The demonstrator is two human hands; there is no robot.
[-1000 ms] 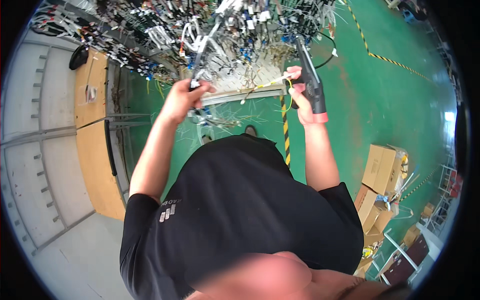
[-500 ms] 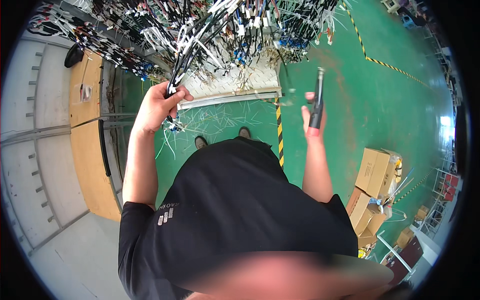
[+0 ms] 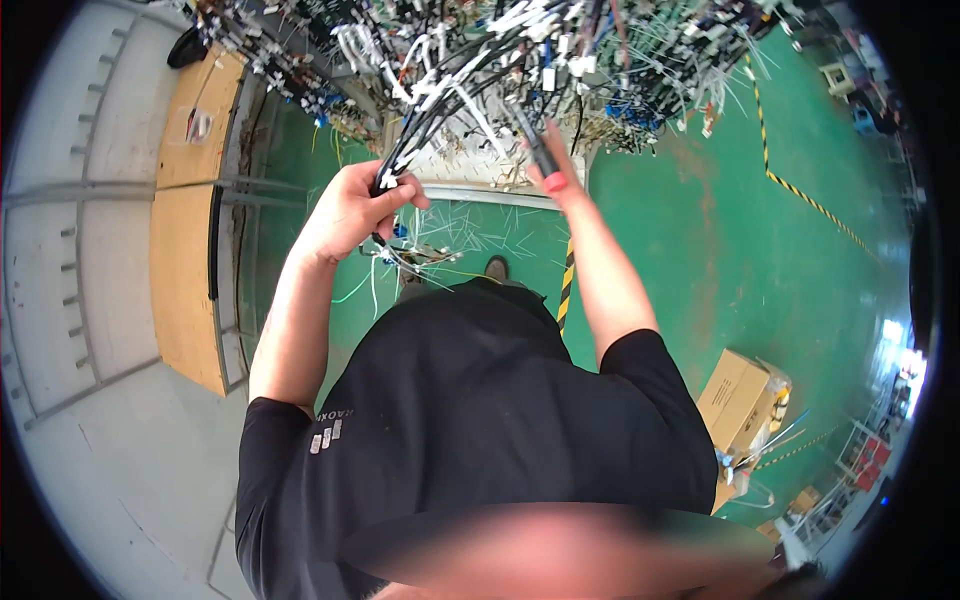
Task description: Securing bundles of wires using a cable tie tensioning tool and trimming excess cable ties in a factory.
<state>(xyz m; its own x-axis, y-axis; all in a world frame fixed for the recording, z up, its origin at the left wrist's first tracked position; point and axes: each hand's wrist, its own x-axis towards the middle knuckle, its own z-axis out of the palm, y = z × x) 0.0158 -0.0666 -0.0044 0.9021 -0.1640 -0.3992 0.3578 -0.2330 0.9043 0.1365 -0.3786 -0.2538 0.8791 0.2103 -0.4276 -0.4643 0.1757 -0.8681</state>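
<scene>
My left hand point(image 3: 352, 212) is closed round a bundle of black cables point(image 3: 412, 132) with white tags and connectors. Their loose lower ends point(image 3: 400, 258) dangle below my fist, in front of my body. Farther right, my right hand point(image 3: 566, 172) grips a slim black hand tool point(image 3: 541, 152) with a red butt end. Its front part points up and left among the hanging wires, so its tip is hard to make out. A dense mass of wires point(image 3: 480, 60) with white, blue and red connectors hangs across the far side, beyond both hands.
Behind the wires stands a pale board point(image 3: 470, 192) with a raised edge; wire scraps point(image 3: 485, 228) litter the green floor before it. Left are a wooden panel point(image 3: 190, 290) and white wall. Right, a cardboard box point(image 3: 735, 400) stands past the striped floor tape point(image 3: 568, 290).
My right hand has swung left and up with the tool, from open floor to the hanging wires. My left hand, still round the cables, appears slightly farther right as the view has shifted.
</scene>
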